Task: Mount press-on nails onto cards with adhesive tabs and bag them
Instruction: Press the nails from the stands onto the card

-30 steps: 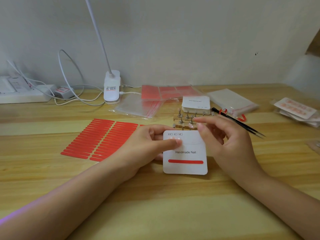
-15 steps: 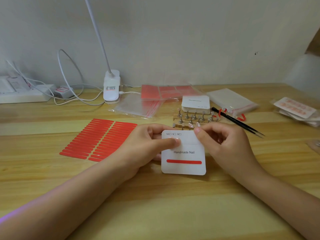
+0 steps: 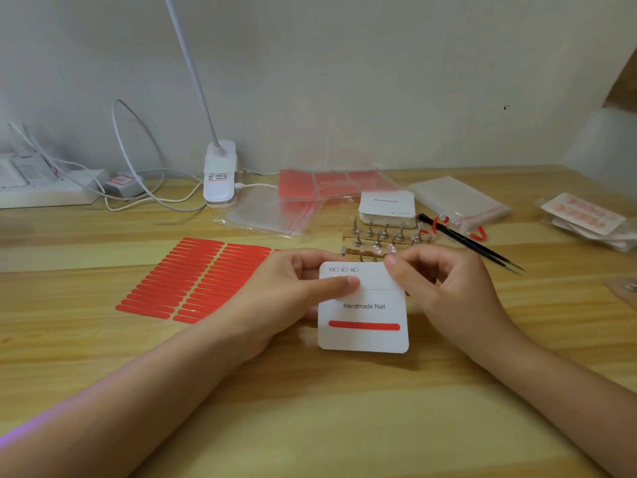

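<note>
Two hands on one card [image 3: 363, 312], held just above the bench [image 3: 310, 408]. Left hand [image 3: 296, 291] grips its left edge, thumb pressed on the upper strip; red tab [image 3: 364, 325] sits lower, liner on. Right hand [image 3: 444, 284] is curled at the top right corner, fingertips pinched; can't tell if it holds a nail. Behind: nail stand [image 3: 379, 236], tweezers [image 3: 472, 241], red tab sheets [image 3: 193, 277], bags [image 3: 272, 215]. Risk: nail lands crooked on the sticky strip, or the thumb fouls the adhesive.
</note>
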{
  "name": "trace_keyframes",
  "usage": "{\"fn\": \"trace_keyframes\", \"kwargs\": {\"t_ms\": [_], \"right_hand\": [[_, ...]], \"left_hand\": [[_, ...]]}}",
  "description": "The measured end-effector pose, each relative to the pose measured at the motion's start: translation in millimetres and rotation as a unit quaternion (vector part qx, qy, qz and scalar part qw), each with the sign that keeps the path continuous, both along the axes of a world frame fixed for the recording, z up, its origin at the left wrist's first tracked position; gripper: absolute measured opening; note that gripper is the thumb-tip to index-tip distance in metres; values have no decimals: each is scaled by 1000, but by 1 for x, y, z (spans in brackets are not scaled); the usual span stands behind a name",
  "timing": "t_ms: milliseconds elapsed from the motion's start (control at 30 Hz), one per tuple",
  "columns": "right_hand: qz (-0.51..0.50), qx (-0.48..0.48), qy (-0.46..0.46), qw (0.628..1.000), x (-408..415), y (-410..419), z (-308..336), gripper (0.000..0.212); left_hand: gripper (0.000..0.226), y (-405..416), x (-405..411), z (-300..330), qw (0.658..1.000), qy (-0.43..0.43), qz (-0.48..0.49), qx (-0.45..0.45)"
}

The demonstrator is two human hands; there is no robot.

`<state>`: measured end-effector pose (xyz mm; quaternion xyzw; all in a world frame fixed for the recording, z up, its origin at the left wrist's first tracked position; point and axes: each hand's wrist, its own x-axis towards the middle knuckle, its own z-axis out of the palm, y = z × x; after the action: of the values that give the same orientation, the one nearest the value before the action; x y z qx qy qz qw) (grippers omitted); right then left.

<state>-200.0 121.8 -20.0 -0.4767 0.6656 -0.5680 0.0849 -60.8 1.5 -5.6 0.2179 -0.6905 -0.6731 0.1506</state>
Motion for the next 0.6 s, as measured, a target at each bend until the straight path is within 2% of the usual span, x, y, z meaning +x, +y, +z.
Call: {"fn": "trace_keyframes", "kwargs": {"t_ms": [500,600], "right_hand": [[11,51,4,999,-3,-1,-2,24],[7,64,9,998,-5,0,-2,24]], "left_hand": [[12,1,-1,1,997,-46,16,-66],[31,0,1,5,998,-40,4,-55]]}}
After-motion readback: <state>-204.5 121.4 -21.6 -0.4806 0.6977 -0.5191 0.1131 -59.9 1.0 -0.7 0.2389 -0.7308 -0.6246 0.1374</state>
